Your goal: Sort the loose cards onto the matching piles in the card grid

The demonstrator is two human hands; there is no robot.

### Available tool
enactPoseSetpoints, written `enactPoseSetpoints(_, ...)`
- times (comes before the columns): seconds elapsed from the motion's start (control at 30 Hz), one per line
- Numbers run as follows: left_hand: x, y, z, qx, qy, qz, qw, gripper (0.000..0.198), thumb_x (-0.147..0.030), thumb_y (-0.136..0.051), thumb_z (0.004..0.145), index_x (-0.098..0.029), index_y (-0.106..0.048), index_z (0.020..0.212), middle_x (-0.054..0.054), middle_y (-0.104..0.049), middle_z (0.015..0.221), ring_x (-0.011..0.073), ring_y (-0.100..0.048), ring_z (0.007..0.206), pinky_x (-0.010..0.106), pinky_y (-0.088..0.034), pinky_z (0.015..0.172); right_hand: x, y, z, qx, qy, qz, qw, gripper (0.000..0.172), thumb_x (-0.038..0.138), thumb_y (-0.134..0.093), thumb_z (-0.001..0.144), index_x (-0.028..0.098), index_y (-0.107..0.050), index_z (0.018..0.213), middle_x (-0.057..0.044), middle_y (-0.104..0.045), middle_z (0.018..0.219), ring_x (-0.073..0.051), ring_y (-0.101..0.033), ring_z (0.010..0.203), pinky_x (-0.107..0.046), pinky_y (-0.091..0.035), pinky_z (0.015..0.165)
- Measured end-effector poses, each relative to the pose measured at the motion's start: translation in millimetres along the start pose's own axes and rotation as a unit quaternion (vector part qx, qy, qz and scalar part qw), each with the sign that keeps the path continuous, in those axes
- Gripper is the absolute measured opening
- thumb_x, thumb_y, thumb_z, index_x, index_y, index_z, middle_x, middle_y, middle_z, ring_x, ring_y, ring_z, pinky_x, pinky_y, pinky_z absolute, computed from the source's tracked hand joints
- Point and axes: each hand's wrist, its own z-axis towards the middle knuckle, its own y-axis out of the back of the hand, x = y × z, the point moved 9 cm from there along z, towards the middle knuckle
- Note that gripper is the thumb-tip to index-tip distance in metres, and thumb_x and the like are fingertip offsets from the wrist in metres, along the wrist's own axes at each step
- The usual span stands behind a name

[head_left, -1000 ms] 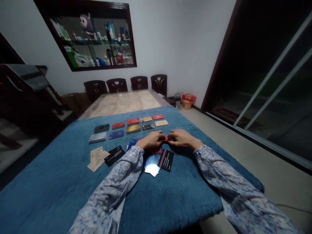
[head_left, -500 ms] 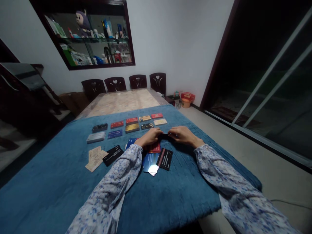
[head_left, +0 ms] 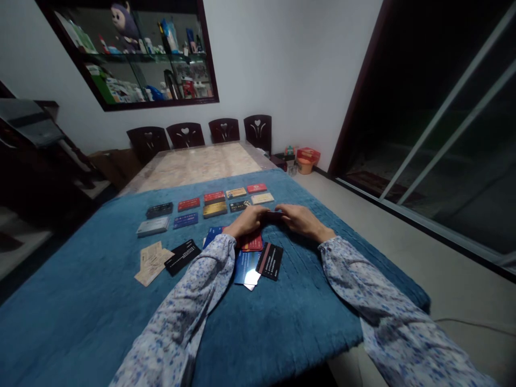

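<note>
Head view: held cards [head_left: 274,215], exact count unclear, just beyond the striped black card [head_left: 271,261], pinched at both ends, apparently for steadiness.
Left hand [head_left: 248,221]: fingers narrowed on the held cards' left end, forearm slanting inward.
Right hand [head_left: 303,219]: fingers curled on the other end.
Card rows [head_left: 215,209]: beyond and left of the striped black card, seemingly spaced to keep designs apart.

No text legible; white print on striped black card [head_left: 271,262] too small to read.
</note>
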Motion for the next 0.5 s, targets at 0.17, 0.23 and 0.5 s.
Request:
enactPoseSetpoints(0.17,0.1,1.9,0.0,-0.023,0.015,0.0,1.0,0.049,0.001,-0.051,0.077,-0.015,-0.065,0.121,0.009,-0.077,0.106,0.0209,-0.07,0.096,0.029,-0.053,0.087,-1.6,0.6,-0.6,-0.016,-0.013,-0.001,1.0,0.031,0.009,-0.054,0.094,0.018,-0.064,0.122,-0.012,-0.072,0.114,-0.022,-0.067,0.099,-0.029,-0.046,0.084)
enactPoseSetpoints(0.23,2.0,2.2,-0.6,-0.029,0.029,0.016,0.999,0.043,-0.001,-0.05,0.08,-0.015,-0.061,0.12,0.006,-0.074,0.094,0.019,-0.068,0.084,0.027,-0.051,0.079,-2.1,1.3,-0.8,-0.017,-0.022,-0.01,1.0,0.031,0.01,-0.053,0.095,0.018,-0.064,0.122,-0.012,-0.071,0.115,-0.022,-0.066,0.098,-0.029,-0.046,0.083)
enactPoseSetpoints(0.5,6.2,1.7,-2.0,-0.054,0.031,0.013,0.998,0.034,-0.002,-0.047,0.081,-0.018,-0.057,0.11,0.005,-0.069,0.092,0.0192,-0.063,0.083,0.027,-0.047,0.077,4.0,5.3,-1.7,-0.021,-0.044,-0.042,0.998,0.028,0.014,-0.051,0.096,0.017,-0.065,0.12,-0.013,-0.068,0.115,-0.022,-0.064,0.097,-0.029,-0.046,0.079)
